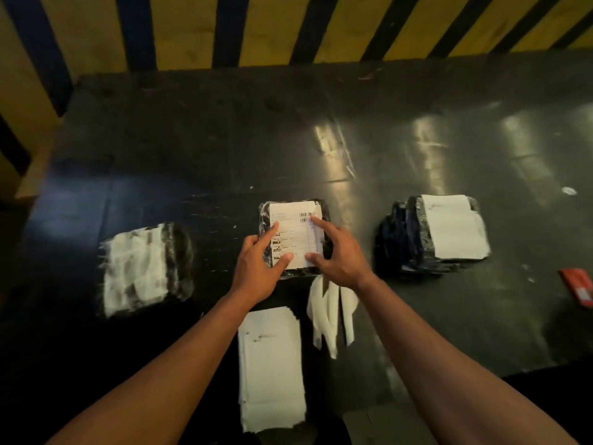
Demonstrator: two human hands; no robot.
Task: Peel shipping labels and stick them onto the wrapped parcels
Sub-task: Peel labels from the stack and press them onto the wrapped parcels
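Observation:
A black-wrapped parcel [263,220] lies in the middle of the dark table with a white shipping label [296,231] on its top. My left hand [256,268] rests on the parcel's left side, forefinger and thumb spread flat on the label. My right hand [340,255] presses the label's right side with forefinger and thumb apart. A stack of white label sheets [271,367] lies near me, below the parcel. Crumpled white backing strips [330,316] lie just right of the stack.
A pile of black parcels [404,239] topped by a white label stands at the right. Another wrapped parcel [144,268] lies at the left, blurred. A red object [577,285] sits at the right edge. A yellow-and-black striped wall [288,27] rises behind the table [224,139].

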